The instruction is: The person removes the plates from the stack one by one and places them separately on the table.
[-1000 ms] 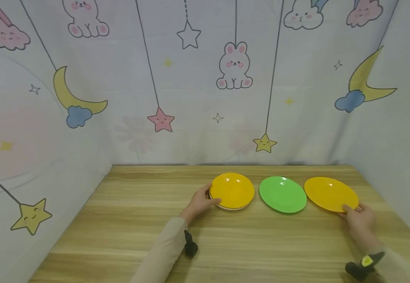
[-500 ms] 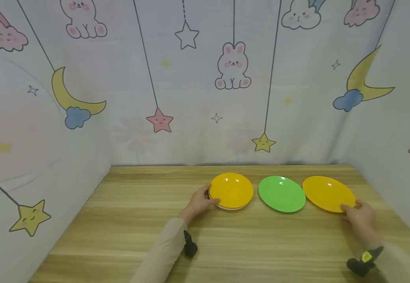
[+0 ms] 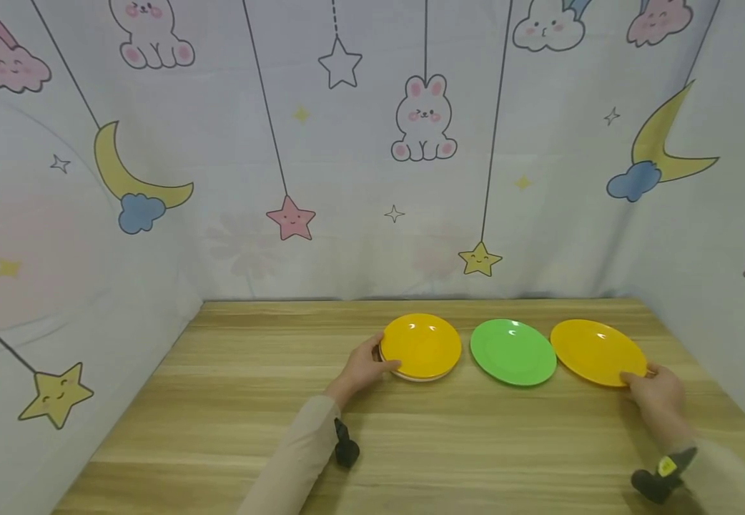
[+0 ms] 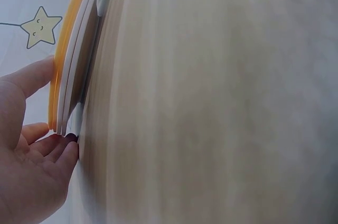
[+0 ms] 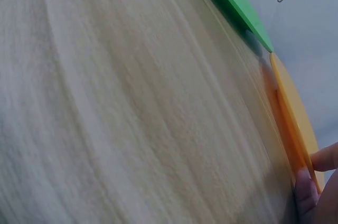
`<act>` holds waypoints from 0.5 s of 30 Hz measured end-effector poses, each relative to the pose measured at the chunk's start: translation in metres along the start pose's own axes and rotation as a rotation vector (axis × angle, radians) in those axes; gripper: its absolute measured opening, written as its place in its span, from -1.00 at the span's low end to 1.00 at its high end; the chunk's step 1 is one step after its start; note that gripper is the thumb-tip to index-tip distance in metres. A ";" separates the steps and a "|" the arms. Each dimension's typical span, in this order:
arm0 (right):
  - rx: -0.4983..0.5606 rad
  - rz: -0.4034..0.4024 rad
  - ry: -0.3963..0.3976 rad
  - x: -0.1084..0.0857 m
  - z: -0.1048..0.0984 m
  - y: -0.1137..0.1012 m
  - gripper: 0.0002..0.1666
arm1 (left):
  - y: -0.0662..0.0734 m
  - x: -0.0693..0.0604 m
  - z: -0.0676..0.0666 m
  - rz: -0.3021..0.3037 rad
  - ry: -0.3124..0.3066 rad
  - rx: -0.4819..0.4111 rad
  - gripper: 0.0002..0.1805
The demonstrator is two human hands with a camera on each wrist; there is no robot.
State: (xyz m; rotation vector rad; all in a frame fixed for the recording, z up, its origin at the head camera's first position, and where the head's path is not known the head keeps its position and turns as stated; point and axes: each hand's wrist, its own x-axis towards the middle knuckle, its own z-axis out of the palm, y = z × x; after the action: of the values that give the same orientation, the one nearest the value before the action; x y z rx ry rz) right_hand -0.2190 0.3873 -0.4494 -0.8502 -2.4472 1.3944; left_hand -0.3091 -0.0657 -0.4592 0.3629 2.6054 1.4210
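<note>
On the table, a yellow plate [image 3: 420,346] tops a stack with pale plates [image 4: 69,71] beneath it. My left hand [image 3: 364,366] grips the left side of this stack, thumb on the yellow rim and fingers around the lower edge. To the right lies a green plate [image 3: 512,352]. Beyond it is a second yellow plate [image 3: 594,350], its left edge against or very near the green one. My right hand [image 3: 655,397] pinches this plate's near right rim, thumb above and fingers below. In the right wrist view those fingers [image 5: 306,192] are partly hidden by the plate.
The wood-patterned table [image 3: 372,443] reaches back to a pale cloth wall [image 3: 347,157] printed with stars, moons and rabbits. More cloth closes off the left and right sides. Each forearm wears a black device, the left one [image 3: 347,450] and the right one [image 3: 658,481].
Since one second ago my right hand has shifted slightly, with fewer fingertips showing under the rim, and its yellow plate has moved a little left. My left hand and its stack look still.
</note>
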 end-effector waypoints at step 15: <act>-0.130 0.004 0.020 -0.003 0.000 0.000 -0.23 | 0.000 0.001 0.001 -0.001 0.001 -0.005 -0.15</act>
State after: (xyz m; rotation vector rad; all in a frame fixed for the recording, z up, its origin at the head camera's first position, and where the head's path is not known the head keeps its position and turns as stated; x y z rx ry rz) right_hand -0.2168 0.3858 -0.4488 -0.8930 -2.5453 1.2324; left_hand -0.3098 -0.0650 -0.4600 0.3604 2.6022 1.4282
